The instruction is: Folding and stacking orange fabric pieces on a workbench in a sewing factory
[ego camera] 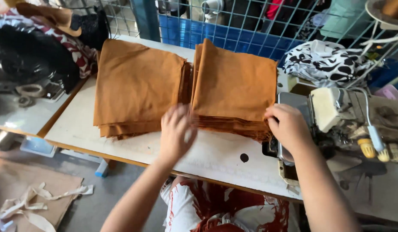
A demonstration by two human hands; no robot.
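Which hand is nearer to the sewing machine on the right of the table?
Right. The right hand rests at the near right corner of the right fabric stack, just beside the sewing machine; the left hand is farther left, between the stacks.

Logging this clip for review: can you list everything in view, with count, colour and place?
fabric stacks: two, rust-brown, side by side on the table
table: one, white, centre
sewing machine: one, cream, right
patterned cloth: one, black and white, far right
wire grid: one, blue, behind
fabric strips: several, cream, floor left
left hand: blurred, at the stacks' near edges
right hand: on the right stack's near corner
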